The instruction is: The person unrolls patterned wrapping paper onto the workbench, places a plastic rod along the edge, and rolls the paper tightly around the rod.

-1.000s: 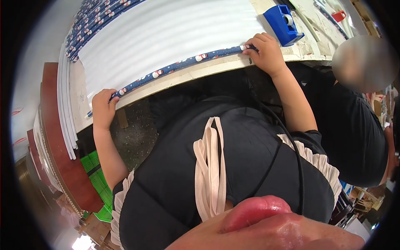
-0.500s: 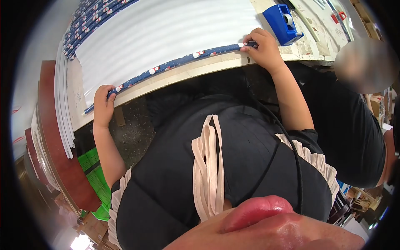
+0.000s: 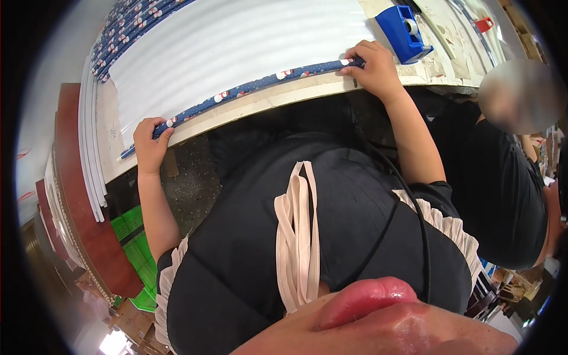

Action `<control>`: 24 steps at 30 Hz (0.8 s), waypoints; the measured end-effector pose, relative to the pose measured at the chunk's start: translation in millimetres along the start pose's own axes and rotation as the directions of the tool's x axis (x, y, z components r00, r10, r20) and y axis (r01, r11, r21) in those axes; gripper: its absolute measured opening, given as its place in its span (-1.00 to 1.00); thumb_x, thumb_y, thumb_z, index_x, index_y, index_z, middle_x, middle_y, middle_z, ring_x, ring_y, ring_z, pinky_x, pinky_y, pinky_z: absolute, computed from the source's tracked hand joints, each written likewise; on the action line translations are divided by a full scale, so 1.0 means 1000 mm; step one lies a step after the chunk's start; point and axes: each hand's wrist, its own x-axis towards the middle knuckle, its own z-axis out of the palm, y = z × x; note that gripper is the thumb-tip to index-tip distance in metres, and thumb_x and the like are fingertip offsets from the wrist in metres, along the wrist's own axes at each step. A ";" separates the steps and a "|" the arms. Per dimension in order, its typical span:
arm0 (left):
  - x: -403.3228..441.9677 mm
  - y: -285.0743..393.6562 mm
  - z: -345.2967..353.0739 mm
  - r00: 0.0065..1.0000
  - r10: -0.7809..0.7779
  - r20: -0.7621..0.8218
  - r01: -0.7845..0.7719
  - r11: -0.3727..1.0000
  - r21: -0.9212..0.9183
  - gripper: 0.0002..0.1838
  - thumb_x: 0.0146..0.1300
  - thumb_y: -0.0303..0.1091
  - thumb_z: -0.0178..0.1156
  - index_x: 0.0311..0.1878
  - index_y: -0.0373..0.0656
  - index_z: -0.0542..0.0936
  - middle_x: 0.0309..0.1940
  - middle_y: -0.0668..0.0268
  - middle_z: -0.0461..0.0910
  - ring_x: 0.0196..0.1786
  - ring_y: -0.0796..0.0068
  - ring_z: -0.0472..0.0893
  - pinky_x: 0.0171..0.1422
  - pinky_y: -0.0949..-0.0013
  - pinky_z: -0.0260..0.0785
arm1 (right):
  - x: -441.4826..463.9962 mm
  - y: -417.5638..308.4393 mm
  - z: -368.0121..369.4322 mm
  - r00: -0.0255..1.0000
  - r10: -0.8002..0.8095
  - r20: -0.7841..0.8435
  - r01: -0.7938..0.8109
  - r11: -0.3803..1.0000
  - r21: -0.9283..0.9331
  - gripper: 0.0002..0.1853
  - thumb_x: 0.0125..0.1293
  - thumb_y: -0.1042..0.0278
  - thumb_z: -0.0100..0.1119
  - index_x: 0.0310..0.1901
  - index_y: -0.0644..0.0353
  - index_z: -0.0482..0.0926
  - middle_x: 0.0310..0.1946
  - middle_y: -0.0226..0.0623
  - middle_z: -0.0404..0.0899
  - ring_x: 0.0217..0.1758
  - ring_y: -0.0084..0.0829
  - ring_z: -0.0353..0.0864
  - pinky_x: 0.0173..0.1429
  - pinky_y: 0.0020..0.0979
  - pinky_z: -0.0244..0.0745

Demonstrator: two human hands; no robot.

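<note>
Along a pale worktable [image 3: 260, 102], a snowman-print paper roll [image 3: 254, 85] is lying sideways between left hand [image 3: 152, 145] and right hand [image 3: 378, 68], fingers gripping it near both ends

A pale wall [image 3: 44, 112] stands at the left, past a worn off-white table [image 3: 108, 121]. The speckled floor [image 3: 192, 198] is dark; a bright light [image 3: 115, 343] glares lower left.

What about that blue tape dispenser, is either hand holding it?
No, the left hand and the right hand both are on the snowman-patterned roll, while the blue tape dispenser sits on the table.
</note>
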 end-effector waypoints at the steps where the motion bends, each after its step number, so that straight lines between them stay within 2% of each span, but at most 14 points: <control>1: 0.000 -0.002 0.001 1.000 -0.001 0.000 0.001 1.000 0.001 -0.69 0.14 -0.27 0.52 -0.16 -0.23 0.67 -0.28 0.17 0.66 -0.17 0.11 0.62 0.02 0.22 0.43 | -0.001 0.000 0.001 0.998 -0.048 -0.039 0.048 0.999 0.002 -0.68 -0.02 0.30 0.63 -0.24 0.19 0.73 -0.31 -0.32 0.67 -0.15 -0.19 0.61 -0.04 -0.22 0.53; 2: -0.001 -0.003 0.001 0.999 0.046 -0.012 -0.045 0.998 0.037 -0.68 0.13 -0.25 0.52 -0.15 -0.20 0.67 -0.31 0.18 0.66 -0.20 0.10 0.62 -0.02 0.20 0.41 | -0.002 -0.001 0.002 0.992 -0.096 -0.078 0.096 0.995 0.003 -0.69 -0.03 0.31 0.63 -0.26 0.20 0.72 -0.32 -0.31 0.66 -0.17 -0.18 0.60 -0.07 -0.21 0.52; 4: -0.002 -0.003 0.001 0.996 0.091 -0.023 -0.090 0.993 0.074 -0.68 0.12 -0.22 0.53 -0.15 -0.17 0.68 -0.33 0.20 0.66 -0.22 0.09 0.62 -0.05 0.17 0.40 | -0.005 -0.003 0.003 0.992 -0.094 -0.083 0.092 0.996 -0.020 -0.72 0.00 0.28 0.60 -0.28 0.17 0.73 -0.33 -0.33 0.67 -0.16 -0.17 0.61 -0.05 -0.19 0.52; 6: -0.002 0.002 0.002 0.984 0.167 -0.054 -0.152 0.964 0.216 -0.70 0.18 -0.19 0.49 -0.12 -0.12 0.69 -0.33 0.24 0.67 -0.22 0.12 0.62 -0.08 0.15 0.37 | -0.007 -0.005 0.003 0.992 -0.090 -0.091 0.086 0.995 -0.044 -0.74 0.02 0.25 0.58 -0.30 0.14 0.73 -0.33 -0.34 0.67 -0.15 -0.17 0.62 -0.03 -0.16 0.52; 9: -0.003 0.004 0.002 0.972 0.232 -0.028 -0.211 0.922 0.323 -0.74 0.25 -0.18 0.43 -0.10 -0.11 0.69 -0.32 0.26 0.67 -0.22 0.14 0.63 -0.07 0.14 0.35 | -0.007 -0.006 0.001 0.990 -0.109 -0.094 0.103 0.992 -0.068 -0.75 0.04 0.26 0.57 -0.31 0.17 0.72 -0.33 -0.32 0.67 -0.15 -0.15 0.63 -0.04 -0.16 0.53; 11: -0.003 0.006 0.003 0.975 0.219 -0.026 -0.198 0.922 0.333 -0.75 0.28 -0.19 0.41 -0.10 -0.11 0.69 -0.31 0.26 0.68 -0.20 0.15 0.64 -0.05 0.14 0.36 | -0.004 -0.005 0.000 0.983 -0.151 -0.101 0.147 0.988 -0.046 -0.75 0.01 0.38 0.57 -0.29 0.21 0.70 -0.36 -0.27 0.63 -0.20 -0.16 0.57 -0.13 -0.20 0.50; 16: 0.000 0.006 0.009 0.961 0.260 -0.094 -0.213 0.915 0.342 -0.79 0.33 -0.22 0.37 -0.08 -0.11 0.70 -0.25 0.25 0.71 -0.13 0.13 0.66 0.06 0.14 0.40 | 0.001 -0.003 0.005 0.960 -0.212 -0.181 0.202 0.977 -0.071 -0.77 0.04 0.37 0.55 -0.28 0.21 0.71 -0.36 -0.29 0.63 -0.18 -0.15 0.58 -0.08 -0.19 0.51; 18: 0.002 0.005 0.012 0.971 0.208 -0.114 -0.171 0.947 0.273 -0.78 0.35 -0.25 0.35 -0.04 -0.14 0.74 -0.20 0.19 0.72 -0.09 0.08 0.66 0.15 0.13 0.41 | 0.002 0.000 0.006 0.948 -0.243 -0.207 0.227 0.969 -0.099 -0.77 0.05 0.37 0.55 -0.27 0.20 0.72 -0.35 -0.30 0.64 -0.16 -0.15 0.59 -0.06 -0.20 0.52; 20: 0.002 0.001 0.014 0.975 0.188 -0.115 -0.160 0.962 0.221 -0.77 0.36 -0.27 0.35 -0.02 -0.15 0.76 -0.18 0.16 0.70 -0.07 0.07 0.64 0.15 0.13 0.41 | 0.001 0.005 0.007 0.981 -0.152 -0.121 0.142 0.986 -0.086 -0.77 0.07 0.36 0.54 -0.24 0.18 0.73 -0.29 -0.29 0.66 -0.11 -0.13 0.60 -0.02 -0.21 0.52; 21: 0.004 -0.001 0.014 0.979 0.168 -0.113 -0.148 0.975 0.167 -0.76 0.37 -0.29 0.34 0.01 -0.16 0.77 -0.16 0.14 0.69 -0.06 0.06 0.63 0.16 0.13 0.40 | 0.002 0.007 0.008 0.980 -0.154 -0.128 0.142 0.985 -0.095 -0.77 0.07 0.36 0.54 -0.24 0.18 0.73 -0.29 -0.29 0.66 -0.11 -0.13 0.60 -0.02 -0.21 0.52; 23: 0.007 -0.004 0.013 0.985 0.146 -0.092 -0.130 0.978 0.162 -0.76 0.38 -0.32 0.33 0.04 -0.16 0.77 -0.15 0.13 0.67 -0.05 0.08 0.61 0.15 0.14 0.40 | 0.007 0.010 0.008 0.996 -0.054 -0.074 0.058 0.997 0.049 -0.75 0.07 0.33 0.57 -0.23 0.16 0.72 -0.24 -0.30 0.68 -0.10 -0.13 0.61 -0.01 -0.21 0.53; 24: 0.008 -0.005 0.011 0.992 0.114 -0.062 -0.103 0.982 0.160 -0.75 0.39 -0.35 0.32 0.06 -0.16 0.78 -0.13 0.12 0.65 -0.03 0.09 0.59 0.15 0.16 0.40 | 0.009 0.012 0.006 0.995 -0.055 -0.082 0.058 0.998 0.035 -0.75 0.07 0.33 0.57 -0.23 0.16 0.72 -0.24 -0.30 0.68 -0.10 -0.13 0.61 -0.01 -0.21 0.53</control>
